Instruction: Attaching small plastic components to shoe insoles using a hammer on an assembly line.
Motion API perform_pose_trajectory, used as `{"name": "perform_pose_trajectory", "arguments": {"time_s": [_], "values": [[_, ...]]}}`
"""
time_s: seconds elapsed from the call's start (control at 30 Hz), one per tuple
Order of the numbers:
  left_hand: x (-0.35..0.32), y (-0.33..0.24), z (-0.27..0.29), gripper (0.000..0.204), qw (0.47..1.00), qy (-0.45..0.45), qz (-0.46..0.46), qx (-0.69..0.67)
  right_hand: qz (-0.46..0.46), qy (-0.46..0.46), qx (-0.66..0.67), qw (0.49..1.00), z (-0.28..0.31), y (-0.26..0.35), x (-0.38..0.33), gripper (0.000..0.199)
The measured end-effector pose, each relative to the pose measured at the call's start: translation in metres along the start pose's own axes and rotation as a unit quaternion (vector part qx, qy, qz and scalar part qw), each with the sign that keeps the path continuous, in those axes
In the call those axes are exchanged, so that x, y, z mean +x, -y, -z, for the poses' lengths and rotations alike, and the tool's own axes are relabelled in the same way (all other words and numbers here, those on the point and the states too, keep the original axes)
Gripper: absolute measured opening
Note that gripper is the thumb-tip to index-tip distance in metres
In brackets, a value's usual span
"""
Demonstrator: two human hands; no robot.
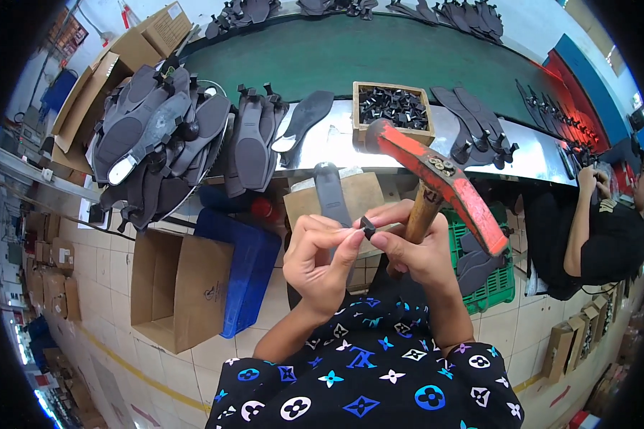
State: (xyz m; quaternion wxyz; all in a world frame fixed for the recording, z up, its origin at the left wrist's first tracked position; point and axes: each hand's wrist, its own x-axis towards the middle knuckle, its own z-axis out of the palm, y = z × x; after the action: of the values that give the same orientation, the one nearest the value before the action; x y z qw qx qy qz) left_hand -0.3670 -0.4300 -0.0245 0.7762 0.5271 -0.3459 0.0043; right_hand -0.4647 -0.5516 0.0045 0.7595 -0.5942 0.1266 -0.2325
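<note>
Between the fingertips of both hands is a small black heel tip [367, 227]. My left hand [315, 261] pinches it from one side, fingers curled. My right hand [428, 257] touches its other side with thumb and forefinger, while the palm keeps hold of a hammer [447, 170] with a worn red head and wooden handle. The hammer head points up and to the right, over the bench edge. Just beyond my fingers a dark shoe sole [329, 187] stands on a brown board [365, 191], its lower part hidden by my hands.
A wooden box [356, 129] of black heel tips stands on the metal bench [315, 154]. Heeled soles [147, 125] are heaped at left, others [472, 118] at right. Behind runs a green belt [350, 53]. Cardboard box [182, 286], blue bin [254, 275] and green crate [504, 286] flank me; a co-worker [612, 236] sits right.
</note>
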Motion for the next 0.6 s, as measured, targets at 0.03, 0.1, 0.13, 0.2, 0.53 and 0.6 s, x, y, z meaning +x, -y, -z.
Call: {"name": "perform_pose_trajectory", "arguments": {"time_s": [0.03, 0.1, 0.13, 0.2, 0.53, 0.6], "values": [[0.001, 0.004, 0.002, 0.013, 1.000, 0.000, 0.000, -0.001, 0.013, -0.009, -0.009, 1.000, 0.001, -0.007, 0.002, 0.019], [0.008, 0.020, 0.012, 0.021, 0.994, 0.069, 0.003, 0.079, 0.031, -0.022, -0.024, 0.999, 0.004, -0.017, 0.012, 0.019], [0.015, 0.030, 0.017, 0.021, 0.995, 0.068, 0.000, 0.079, 0.049, -0.033, -0.038, 0.998, 0.007, -0.022, 0.020, 0.018], [0.036, 0.060, 0.026, 0.040, 0.950, 0.062, 0.009, 0.305, 0.042, -0.047, -0.080, 0.995, 0.016, -0.040, 0.041, 0.020], [0.055, 0.131, 0.051, 0.026, 0.948, 0.154, 0.071, 0.269, 0.084, 0.042, -0.297, 0.950, 0.029, -0.085, 0.119, 0.026], [0.051, 0.126, 0.050, 0.028, 0.957, 0.155, 0.075, 0.234, 0.085, 0.059, -0.321, 0.941, 0.030, -0.089, 0.117, 0.024]]}}
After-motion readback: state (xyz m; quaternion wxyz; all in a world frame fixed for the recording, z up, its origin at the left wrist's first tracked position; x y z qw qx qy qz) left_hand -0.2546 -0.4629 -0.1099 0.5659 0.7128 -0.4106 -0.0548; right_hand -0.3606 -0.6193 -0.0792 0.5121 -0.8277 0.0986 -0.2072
